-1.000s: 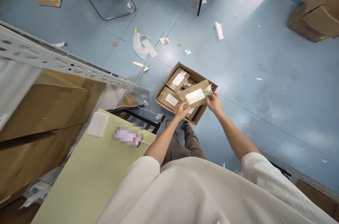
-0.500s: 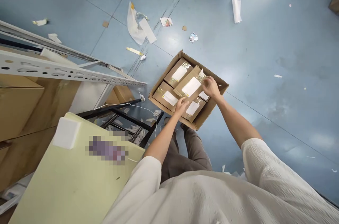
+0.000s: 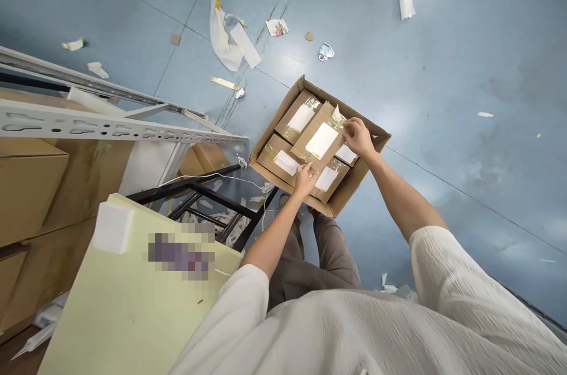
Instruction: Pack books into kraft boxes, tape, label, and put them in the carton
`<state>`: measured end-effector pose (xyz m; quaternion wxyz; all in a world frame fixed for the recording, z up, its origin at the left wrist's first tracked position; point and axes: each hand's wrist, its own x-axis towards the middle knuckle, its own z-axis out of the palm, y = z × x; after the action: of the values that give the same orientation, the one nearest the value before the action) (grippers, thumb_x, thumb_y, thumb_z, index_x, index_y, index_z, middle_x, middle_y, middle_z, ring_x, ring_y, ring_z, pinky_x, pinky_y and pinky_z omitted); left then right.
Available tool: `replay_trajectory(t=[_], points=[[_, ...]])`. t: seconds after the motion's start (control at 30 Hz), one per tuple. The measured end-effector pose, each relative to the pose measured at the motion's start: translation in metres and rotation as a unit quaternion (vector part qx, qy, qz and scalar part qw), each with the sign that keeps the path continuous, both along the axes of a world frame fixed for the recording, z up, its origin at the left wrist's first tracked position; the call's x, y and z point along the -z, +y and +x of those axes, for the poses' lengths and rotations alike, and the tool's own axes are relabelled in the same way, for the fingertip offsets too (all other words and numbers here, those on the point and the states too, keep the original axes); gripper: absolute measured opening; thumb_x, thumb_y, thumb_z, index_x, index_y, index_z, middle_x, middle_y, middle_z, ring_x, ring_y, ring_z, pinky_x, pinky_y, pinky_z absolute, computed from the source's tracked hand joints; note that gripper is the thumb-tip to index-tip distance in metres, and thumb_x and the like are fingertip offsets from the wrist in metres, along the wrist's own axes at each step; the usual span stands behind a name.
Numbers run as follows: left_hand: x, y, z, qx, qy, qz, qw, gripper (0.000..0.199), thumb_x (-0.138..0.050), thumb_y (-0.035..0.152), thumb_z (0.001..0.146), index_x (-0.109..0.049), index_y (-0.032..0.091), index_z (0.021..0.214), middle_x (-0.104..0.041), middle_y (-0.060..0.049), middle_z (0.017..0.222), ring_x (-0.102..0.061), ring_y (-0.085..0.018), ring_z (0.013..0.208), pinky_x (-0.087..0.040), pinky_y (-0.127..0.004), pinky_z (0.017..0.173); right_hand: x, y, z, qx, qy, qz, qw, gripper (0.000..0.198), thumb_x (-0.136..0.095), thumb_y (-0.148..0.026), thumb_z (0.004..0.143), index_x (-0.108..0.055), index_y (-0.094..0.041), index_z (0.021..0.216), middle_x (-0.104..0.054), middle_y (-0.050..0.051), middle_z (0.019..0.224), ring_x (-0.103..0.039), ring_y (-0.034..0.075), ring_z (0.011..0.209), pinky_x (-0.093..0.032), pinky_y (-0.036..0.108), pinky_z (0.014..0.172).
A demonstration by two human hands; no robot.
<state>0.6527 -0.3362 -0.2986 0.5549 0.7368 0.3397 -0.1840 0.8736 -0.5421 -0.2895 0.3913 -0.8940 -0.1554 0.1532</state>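
A large open cardboard box (image 3: 354, 198) sits in front of my feet with several smaller taped brown boxes inside. One small cardboard box (image 3: 303, 147) with a white label (image 3: 321, 140) lies on top, overlapping the others. My left hand (image 3: 305, 179) grips its near edge with bent fingers. At its right end, beside a raised flap of clear tape and white paper (image 3: 336, 113), the fingers of my right hand (image 3: 358, 136) are curled on the same box. My fingertips are partly hidden. Beneath, other labelled boxes such as the left one (image 3: 271, 155) fill the large box.
A pale yellow tabletop (image 3: 133, 316) with a white block (image 3: 112, 227) is at my left. Beyond it stand a metal shelf frame (image 3: 177, 131), stacked cartons (image 3: 31, 192) and a black stool frame (image 3: 221, 205). Paper scraps (image 3: 245, 44) litter the blue floor.
The view has shifted slightly. Both hands stay at the top small box, which has barely moved within the large box.
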Motion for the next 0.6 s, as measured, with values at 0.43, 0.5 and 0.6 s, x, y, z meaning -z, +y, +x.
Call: replay_trajectory(t=[0.43,0.5,0.6], points=[[0.01,0.053,0.069,0.119,0.033,0.153,0.981,0.112,-0.095,0.046,0.085,-0.035,0.023,0.177,-0.043,-0.028,0.176,-0.04,-0.05,0.168,-0.032,-0.064,0.137,0.025,0.035,-0.092,0.201,0.175,0.016,0.964,0.095,-0.077,-0.064,0.095,-0.04,-0.022,0.172,-0.051,0.025,0.171,-0.048,0.043,0.163,-0.044,0.072,0.132],[0.007,0.05,0.062,0.127,0.025,0.171,0.977,0.107,-0.096,0.044,0.086,-0.039,0.022,0.174,-0.047,-0.028,0.172,-0.042,-0.049,0.165,-0.033,-0.062,0.137,0.029,0.052,-0.123,0.223,0.277,0.085,0.931,0.096,-0.082,-0.072,0.089,-0.045,-0.025,0.165,-0.066,0.021,0.159,-0.063,0.038,0.148,-0.054,0.071,0.123],[0.0,0.046,0.056,0.126,0.008,0.191,0.974,0.099,-0.096,0.044,0.088,-0.044,0.023,0.169,-0.051,-0.026,0.165,-0.045,-0.049,0.162,-0.033,-0.061,0.136,0.032,0.065,-0.147,0.246,0.305,0.172,0.904,0.097,-0.087,-0.08,0.08,-0.053,-0.025,0.153,-0.075,0.018,0.149,-0.071,0.035,0.137,-0.064,0.066,0.112]])
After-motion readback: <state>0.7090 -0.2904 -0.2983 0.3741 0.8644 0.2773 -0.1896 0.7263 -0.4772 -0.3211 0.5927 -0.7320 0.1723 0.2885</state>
